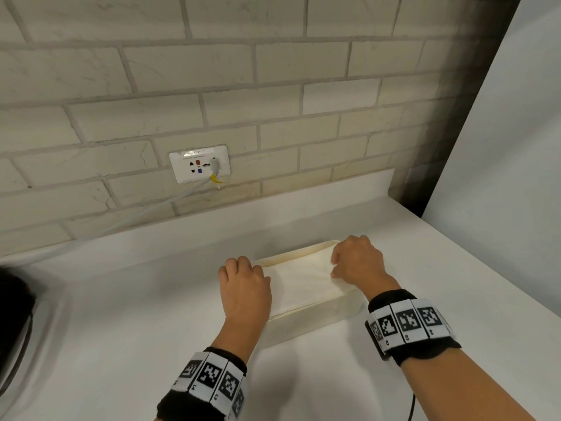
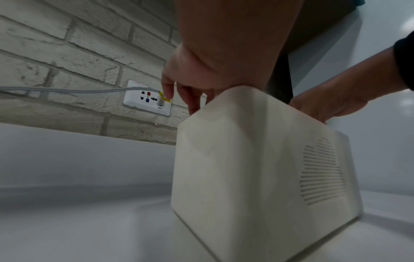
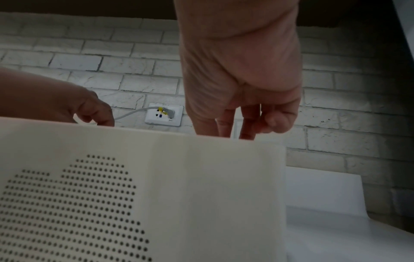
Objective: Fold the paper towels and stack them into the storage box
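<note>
A cream storage box [image 1: 309, 320] sits on the white counter, its vented walls filling the wrist views [image 2: 235, 159] [image 3: 201, 177]. A white folded paper towel [image 1: 300, 281] lies in it, level with the rim. My left hand [image 1: 243, 281] curls over the box's left end and holds the towel's left edge; its fingertips [image 2: 192, 106] dip behind the rim. My right hand [image 1: 355, 262] is at the far right corner. Thumb and fingers [image 3: 241, 127] point down into the box and pinch the towel's right edge.
A brick wall backs the counter [image 1: 121, 299], with a white socket plate [image 1: 198, 167] and a grey cable running left from its plug. A dark object [image 1: 12, 314] sits at the left edge. A white panel [image 1: 501, 177] stands on the right.
</note>
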`<state>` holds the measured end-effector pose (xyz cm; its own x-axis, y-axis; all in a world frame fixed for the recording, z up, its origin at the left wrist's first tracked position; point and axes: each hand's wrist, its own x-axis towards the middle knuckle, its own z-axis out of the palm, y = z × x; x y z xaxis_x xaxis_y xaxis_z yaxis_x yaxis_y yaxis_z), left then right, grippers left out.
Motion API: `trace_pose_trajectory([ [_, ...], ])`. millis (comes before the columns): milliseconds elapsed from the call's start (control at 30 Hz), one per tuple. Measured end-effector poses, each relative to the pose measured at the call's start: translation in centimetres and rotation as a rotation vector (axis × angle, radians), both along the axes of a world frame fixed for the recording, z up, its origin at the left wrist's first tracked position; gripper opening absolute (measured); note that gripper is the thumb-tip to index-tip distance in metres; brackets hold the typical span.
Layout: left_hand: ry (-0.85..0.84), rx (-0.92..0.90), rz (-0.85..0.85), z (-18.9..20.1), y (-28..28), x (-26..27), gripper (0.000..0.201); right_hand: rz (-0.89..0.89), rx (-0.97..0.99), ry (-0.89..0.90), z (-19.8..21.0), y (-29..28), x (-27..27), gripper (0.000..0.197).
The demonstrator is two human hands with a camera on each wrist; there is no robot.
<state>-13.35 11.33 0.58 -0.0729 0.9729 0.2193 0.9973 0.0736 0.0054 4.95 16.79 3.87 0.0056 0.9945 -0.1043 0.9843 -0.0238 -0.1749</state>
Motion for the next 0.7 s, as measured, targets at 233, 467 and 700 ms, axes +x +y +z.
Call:
trace_pose_trajectory([
  [233, 0.174, -0.125, -0.001, 0.2, -0.4, -0.1, 0.030, -0.094, -0.046, -0.046, -0.4, 0.2, -0.6, 0.030],
  [467, 0.176, -0.154, 0.075, 1.8, -0.6, 1.2, 0.028, -0.146, -0.029, 0.055, 0.7, -1.1, 1.2, 0.032],
  [700, -0.130, 0.241, -0.334, 5.0, -1.1, 11.4, 0.025, -0.381, 0.198, 0.339, 3.5, -5.2, 8.0, 0.029],
])
